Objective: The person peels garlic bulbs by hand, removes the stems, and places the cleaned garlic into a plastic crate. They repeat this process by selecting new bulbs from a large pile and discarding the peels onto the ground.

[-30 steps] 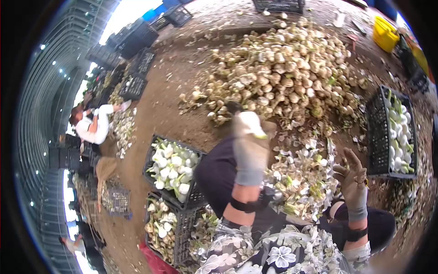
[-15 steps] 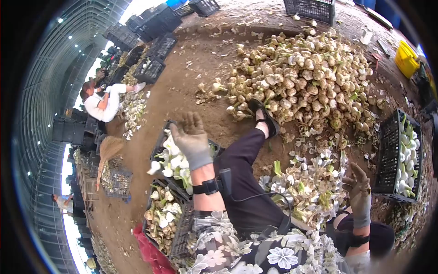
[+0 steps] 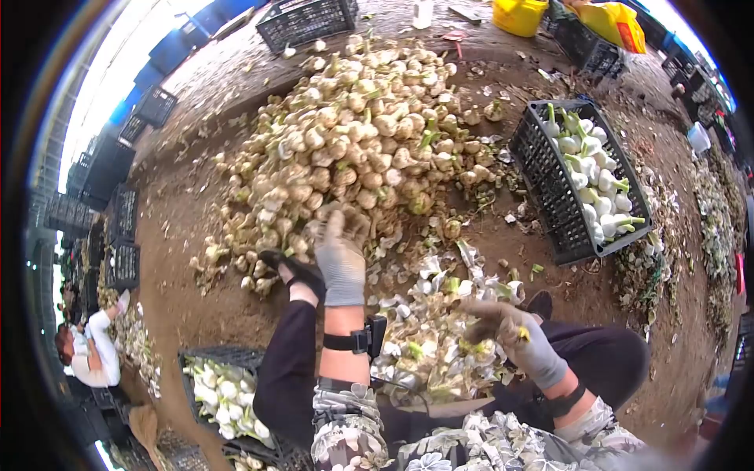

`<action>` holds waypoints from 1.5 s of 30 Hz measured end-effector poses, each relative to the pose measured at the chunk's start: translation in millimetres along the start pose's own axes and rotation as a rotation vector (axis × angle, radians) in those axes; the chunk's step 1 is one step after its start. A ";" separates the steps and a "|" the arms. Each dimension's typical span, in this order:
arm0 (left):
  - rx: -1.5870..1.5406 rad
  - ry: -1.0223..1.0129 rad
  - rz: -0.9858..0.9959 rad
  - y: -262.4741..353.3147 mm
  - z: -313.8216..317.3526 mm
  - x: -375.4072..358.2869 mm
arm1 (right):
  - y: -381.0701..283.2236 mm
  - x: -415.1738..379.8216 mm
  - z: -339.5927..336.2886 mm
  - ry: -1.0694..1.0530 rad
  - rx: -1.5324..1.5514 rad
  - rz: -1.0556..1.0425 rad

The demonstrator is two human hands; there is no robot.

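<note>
My left hand (image 3: pixel 342 255), in a soiled grey work glove, reaches over the near edge of a large heap of untrimmed garlic bulbs (image 3: pixel 369 141). Its fingers look apart and slightly bent, with no bulb seen in them. Above a pile of loose garlic skins and stalk scraps (image 3: pixel 424 337) hovers my gloved right hand (image 3: pixel 522 337). Its fingers stretch to the left, somewhat blurred, and nothing shows in them. A yellowish spot marks the back of that glove. Beyond my right knee, a black crate (image 3: pixel 554 188) holds peeled white garlic with short stems.
By my left leg, another black crate (image 3: pixel 224 357) holds white garlic. My left shoe (image 3: pixel 294 271) touches the heap's edge. At the back are a black crate (image 3: pixel 306 27) and a yellow bucket (image 3: pixel 518 16). A person in white (image 3: pixel 90 353) sits far left.
The view has swung right. My left hand has gone from above the left crate to the garlic heap. The right hand has come in over the skins, fingers pointing left.
</note>
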State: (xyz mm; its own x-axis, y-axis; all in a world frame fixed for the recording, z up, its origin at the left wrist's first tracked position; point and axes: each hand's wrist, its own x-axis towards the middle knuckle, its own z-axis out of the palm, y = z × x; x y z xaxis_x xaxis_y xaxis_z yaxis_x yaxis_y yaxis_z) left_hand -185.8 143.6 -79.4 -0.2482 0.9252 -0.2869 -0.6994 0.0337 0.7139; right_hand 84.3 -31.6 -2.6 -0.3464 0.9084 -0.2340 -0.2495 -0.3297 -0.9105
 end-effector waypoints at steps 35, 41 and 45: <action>0.310 -0.155 -0.406 -78.7 -51.1 37.2 | -6.1 18.2 -0.9 0.062 -0.170 0.179; 0.337 -0.553 -0.387 -50.1 35.7 -82.0 | -6.1 15.5 2.7 0.359 0.014 0.058; 0.535 -0.621 -0.120 -41.0 79.5 -147.1 | -13.0 9.0 -7.6 0.412 0.137 -0.006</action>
State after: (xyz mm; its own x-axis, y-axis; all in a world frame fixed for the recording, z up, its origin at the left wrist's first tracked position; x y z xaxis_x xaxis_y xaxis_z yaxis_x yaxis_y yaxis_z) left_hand -67.2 36.1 -15.7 0.3334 0.9387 -0.0874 -0.2455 0.1760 0.9533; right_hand 91.3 -17.1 4.5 0.0385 0.9281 -0.3703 -0.3779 -0.3296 -0.8652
